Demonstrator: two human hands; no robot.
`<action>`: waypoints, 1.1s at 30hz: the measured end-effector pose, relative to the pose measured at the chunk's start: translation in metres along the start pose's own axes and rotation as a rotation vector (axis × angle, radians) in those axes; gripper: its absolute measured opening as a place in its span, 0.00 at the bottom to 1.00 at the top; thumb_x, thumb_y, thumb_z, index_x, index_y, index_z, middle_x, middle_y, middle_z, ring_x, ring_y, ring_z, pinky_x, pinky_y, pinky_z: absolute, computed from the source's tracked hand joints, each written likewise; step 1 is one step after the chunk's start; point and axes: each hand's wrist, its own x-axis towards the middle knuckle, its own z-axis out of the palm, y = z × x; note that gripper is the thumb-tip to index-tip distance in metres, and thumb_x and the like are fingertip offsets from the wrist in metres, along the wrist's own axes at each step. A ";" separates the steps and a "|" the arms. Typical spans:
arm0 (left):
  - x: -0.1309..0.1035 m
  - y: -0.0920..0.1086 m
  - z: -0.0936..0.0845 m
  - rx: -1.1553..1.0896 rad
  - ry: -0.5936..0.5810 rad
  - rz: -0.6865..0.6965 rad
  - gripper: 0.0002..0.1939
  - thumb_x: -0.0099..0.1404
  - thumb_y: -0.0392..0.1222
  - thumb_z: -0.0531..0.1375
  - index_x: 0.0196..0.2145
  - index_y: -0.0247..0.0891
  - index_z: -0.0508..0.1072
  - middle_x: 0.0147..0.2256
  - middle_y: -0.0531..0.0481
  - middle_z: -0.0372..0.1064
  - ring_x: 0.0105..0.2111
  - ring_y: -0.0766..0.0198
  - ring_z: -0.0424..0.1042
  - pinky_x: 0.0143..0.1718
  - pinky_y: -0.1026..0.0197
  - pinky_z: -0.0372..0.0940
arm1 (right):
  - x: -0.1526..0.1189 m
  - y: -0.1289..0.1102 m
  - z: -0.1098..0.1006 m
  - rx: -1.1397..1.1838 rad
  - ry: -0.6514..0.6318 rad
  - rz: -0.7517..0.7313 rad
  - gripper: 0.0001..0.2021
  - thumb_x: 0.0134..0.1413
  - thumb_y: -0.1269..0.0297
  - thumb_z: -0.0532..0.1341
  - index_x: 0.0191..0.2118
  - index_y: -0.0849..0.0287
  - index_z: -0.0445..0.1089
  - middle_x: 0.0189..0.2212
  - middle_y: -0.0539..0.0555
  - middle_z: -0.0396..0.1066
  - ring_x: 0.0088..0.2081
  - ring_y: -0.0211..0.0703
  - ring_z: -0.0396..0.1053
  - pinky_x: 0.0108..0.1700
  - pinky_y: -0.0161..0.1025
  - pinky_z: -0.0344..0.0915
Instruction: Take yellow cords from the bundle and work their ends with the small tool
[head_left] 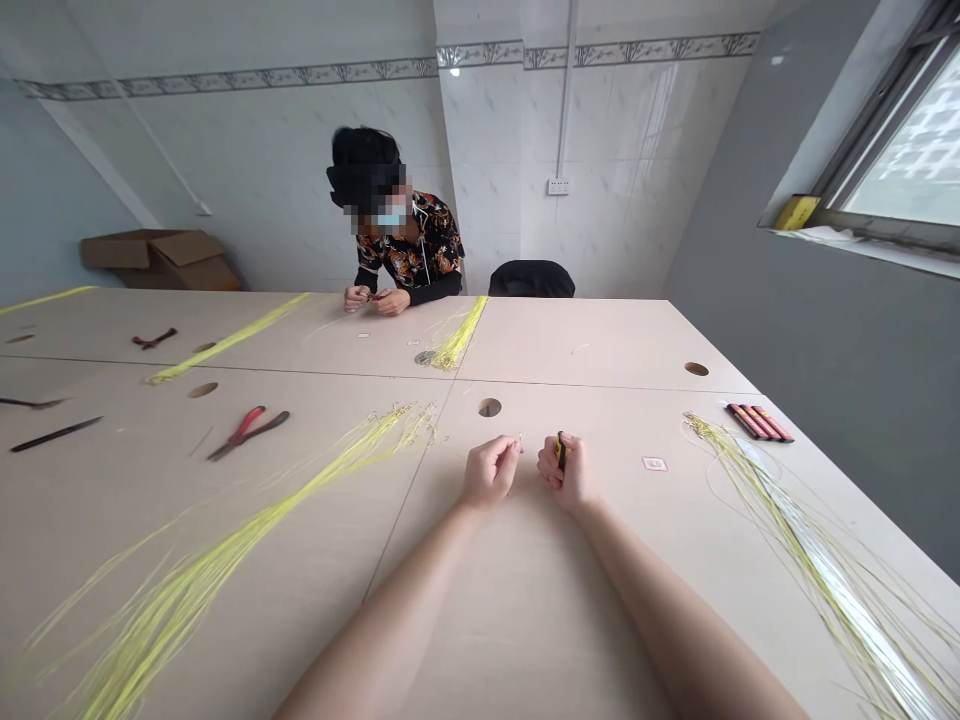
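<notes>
My left hand (491,470) is closed in a pinch above the middle of the table; a tiny pale tip shows at its fingertips, too small to name. Just to its right, my right hand (570,475) is wrapped round what looks like a small black-and-yellow lighter (561,451), thumb along its side. The hands face each other with a narrow gap between them. To the left lies a long fan of yellow cords (262,530) with small loops at the far end. A thinner bundle of yellow cords (780,510) lies at the right.
Red-handled pliers (246,432) and a dark pointed tool (56,434) lie left. Several red sticks (759,422) and a small label (655,464) lie right. A round hole (490,407) pierces the table (540,620). Across it a person (409,230) handles something small, near more yellow cords (461,335).
</notes>
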 end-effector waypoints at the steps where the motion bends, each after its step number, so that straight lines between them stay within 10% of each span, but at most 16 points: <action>1: 0.000 0.000 0.000 0.002 0.000 0.000 0.16 0.66 0.46 0.49 0.25 0.35 0.68 0.17 0.55 0.57 0.18 0.71 0.56 0.21 0.67 0.52 | 0.000 -0.001 -0.001 0.004 -0.012 0.007 0.19 0.42 0.50 0.52 0.12 0.56 0.51 0.08 0.43 0.40 0.12 0.30 0.37 0.16 0.33 0.35; 24: -0.007 0.023 0.017 -0.026 0.148 -0.067 0.14 0.67 0.44 0.49 0.26 0.36 0.65 0.19 0.54 0.61 0.19 0.70 0.59 0.22 0.68 0.54 | -0.004 0.002 0.010 -0.027 0.052 0.088 0.17 0.45 0.57 0.48 0.12 0.57 0.50 0.08 0.45 0.41 0.14 0.31 0.40 0.18 0.34 0.40; 33: -0.006 0.021 0.015 -0.024 0.137 -0.072 0.16 0.67 0.45 0.47 0.24 0.37 0.63 0.18 0.54 0.62 0.18 0.70 0.60 0.22 0.68 0.56 | -0.005 0.009 0.012 -0.112 0.027 -0.115 0.18 0.52 0.55 0.49 0.16 0.58 0.52 0.12 0.47 0.48 0.19 0.35 0.52 0.24 0.35 0.52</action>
